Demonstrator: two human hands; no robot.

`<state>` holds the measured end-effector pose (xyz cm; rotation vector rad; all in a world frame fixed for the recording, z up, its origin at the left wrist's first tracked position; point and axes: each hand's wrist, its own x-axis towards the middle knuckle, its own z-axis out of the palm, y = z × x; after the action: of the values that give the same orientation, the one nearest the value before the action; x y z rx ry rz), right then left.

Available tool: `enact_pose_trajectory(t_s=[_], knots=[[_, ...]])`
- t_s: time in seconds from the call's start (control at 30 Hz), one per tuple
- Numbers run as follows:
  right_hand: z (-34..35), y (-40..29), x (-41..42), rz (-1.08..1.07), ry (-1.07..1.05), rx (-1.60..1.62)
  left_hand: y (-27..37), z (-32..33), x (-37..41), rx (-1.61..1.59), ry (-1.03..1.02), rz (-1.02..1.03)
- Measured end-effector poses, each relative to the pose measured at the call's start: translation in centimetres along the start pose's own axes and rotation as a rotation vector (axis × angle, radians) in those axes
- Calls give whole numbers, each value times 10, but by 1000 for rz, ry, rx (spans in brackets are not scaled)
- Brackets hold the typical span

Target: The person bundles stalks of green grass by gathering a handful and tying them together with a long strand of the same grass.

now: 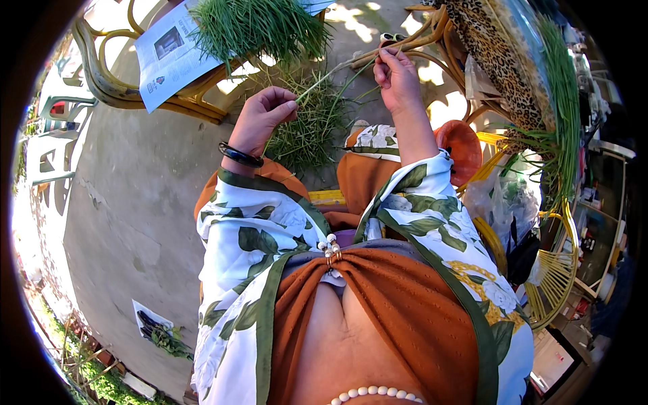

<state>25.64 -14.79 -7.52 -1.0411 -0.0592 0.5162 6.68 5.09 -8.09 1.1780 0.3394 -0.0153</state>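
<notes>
My left hand (268, 111), with a dark bangle at its wrist, pinches a thin green stalk (319, 82), likely a garlic chive, between thumb and fingers. The stalk slants up to the right and turns pale towards its far end. At that end my right hand (397, 76) pinches with thumb and forefinger. Below both hands a loose pile of green and yellowed blades (309, 121) lies on the floor between my feet. Ahead of my left hand, a thick heap of green chives (258, 30) rests on a printed newspaper sheet (169, 71).
A rattan seat (202, 106) supports the newspaper. To the right are leopard-print fabric (516, 66), long green chives (564, 121), an orange-red basin (459, 152) and a clear plastic bag (506, 190). Dark eggplants (149, 324) lie on the concrete floor (131, 217) at left, near plastic stools (50, 157).
</notes>
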Motion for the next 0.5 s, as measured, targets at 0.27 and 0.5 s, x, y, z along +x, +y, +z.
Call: enact_pose_trajectory(t_s=[0.27, 0.5], knots=[[-4, -2, -12, 0, 1, -486, 3, 0, 1, -249, -49, -88], [50, 14, -49, 168, -361, -259, -5, 7, 3, -452, -138, -197]])
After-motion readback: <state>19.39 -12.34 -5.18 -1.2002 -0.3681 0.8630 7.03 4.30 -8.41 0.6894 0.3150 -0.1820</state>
